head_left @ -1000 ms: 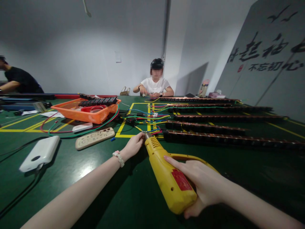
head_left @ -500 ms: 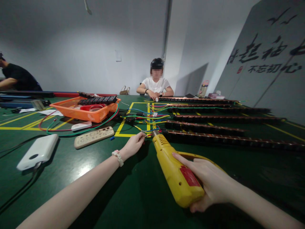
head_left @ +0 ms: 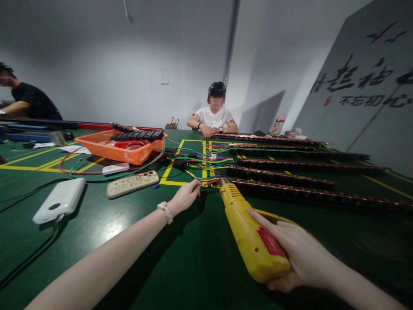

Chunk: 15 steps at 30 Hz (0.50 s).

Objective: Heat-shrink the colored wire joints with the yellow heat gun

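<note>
A green tabletop (head_left: 97, 224) fills the lower frame, with long black power strips (head_left: 290, 176) running off to the right. At lower centre the right hand (head_left: 297, 254) is clenched around the handle of a yellow heat gun (head_left: 248, 232), whose nozzle points at a bundle of coloured wires (head_left: 209, 178) at mid-frame. The left hand (head_left: 185, 196) pinches those wires at their near end, its grip closed on them just left of the nozzle.
</note>
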### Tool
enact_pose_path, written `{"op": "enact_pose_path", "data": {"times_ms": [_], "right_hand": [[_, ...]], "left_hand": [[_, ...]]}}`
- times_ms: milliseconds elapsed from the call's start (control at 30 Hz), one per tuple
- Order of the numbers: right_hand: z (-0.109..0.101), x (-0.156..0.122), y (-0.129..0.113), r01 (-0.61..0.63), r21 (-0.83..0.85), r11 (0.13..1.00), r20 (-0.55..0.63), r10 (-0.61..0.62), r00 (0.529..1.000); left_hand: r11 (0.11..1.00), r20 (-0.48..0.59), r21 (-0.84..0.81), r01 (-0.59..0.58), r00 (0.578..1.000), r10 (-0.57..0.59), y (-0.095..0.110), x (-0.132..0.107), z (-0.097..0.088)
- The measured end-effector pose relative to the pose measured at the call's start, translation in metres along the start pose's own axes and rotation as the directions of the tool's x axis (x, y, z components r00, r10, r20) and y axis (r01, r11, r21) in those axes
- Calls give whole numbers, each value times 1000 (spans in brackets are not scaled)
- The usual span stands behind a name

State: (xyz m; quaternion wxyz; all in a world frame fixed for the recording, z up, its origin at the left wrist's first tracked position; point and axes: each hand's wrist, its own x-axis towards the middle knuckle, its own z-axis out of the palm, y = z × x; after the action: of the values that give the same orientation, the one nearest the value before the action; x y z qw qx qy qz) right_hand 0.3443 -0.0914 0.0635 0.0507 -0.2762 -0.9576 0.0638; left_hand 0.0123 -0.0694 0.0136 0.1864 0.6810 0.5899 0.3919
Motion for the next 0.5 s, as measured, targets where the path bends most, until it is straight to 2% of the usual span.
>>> {"op": "enact_pose_path", "data": {"times_ms": [200, 367, 500], "right_hand": [[0, 0, -1, 0, -6, 1000, -25, 0, 1000], [0, 8, -17, -35, 50, 998, 2, 35, 999], [3, 18, -29, -4, 96, 995, -4, 5, 1000]], "left_hand": [[1000, -3, 14, -7, 1000, 7, 3, 1, 1], [999, -8, 33, -3, 1000, 4, 1, 2, 2], [999, -28, 33, -8, 1000, 9, -1, 3, 3]]}}
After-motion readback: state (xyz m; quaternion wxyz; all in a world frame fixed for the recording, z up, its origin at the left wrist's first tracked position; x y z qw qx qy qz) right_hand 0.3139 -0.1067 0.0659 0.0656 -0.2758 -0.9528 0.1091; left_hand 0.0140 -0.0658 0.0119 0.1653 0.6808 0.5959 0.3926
